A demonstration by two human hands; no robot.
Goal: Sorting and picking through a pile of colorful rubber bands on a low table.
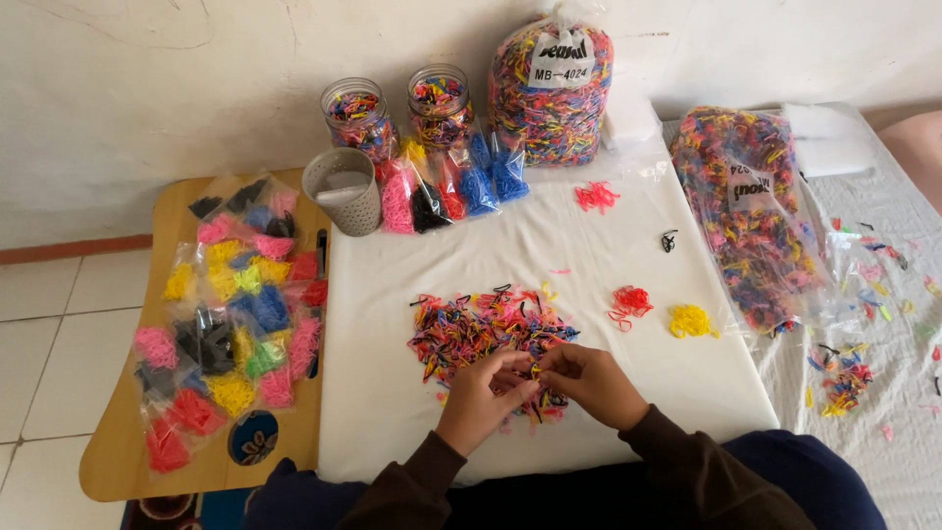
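Your left hand [483,396] and right hand [591,383] meet at the near edge of the mixed pile of small rubber bands [491,332] on the white counter [392,393]; your fingers [530,378] pinch together among the bands, though what they grip is too small to tell. Beyond lie two red clusters [629,301], one yellow cluster [690,320], two jars [359,118], two big bags [552,83], and a grey basket [342,190]. Small sorted packets [228,324] cover the wooden tray [113,461] on your left
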